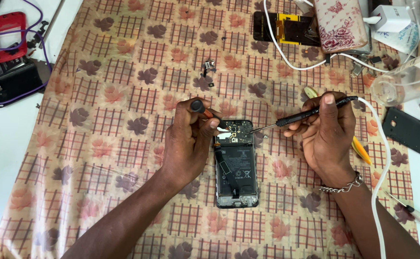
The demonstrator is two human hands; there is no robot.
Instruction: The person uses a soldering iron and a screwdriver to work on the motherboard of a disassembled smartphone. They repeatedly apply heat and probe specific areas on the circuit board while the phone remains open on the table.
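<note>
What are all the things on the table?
Opened phone: one, black, back cover off, middle of cloth.
Cloth: one, tan with leaf pattern, covers table.
Screwdriver: one, black and orange, in left hand.
Corded tool: one, black with white cable, in right hand, tip over the phone.
Phone case: one, pink floral, top right.
Charger plug: one, white, top right.
Red phone part: one, top left.
Purple cable: one, top left.
Black back cover: one, right edge.
Left hand: one.
Right hand: one, metal bracelet on wrist.
</note>
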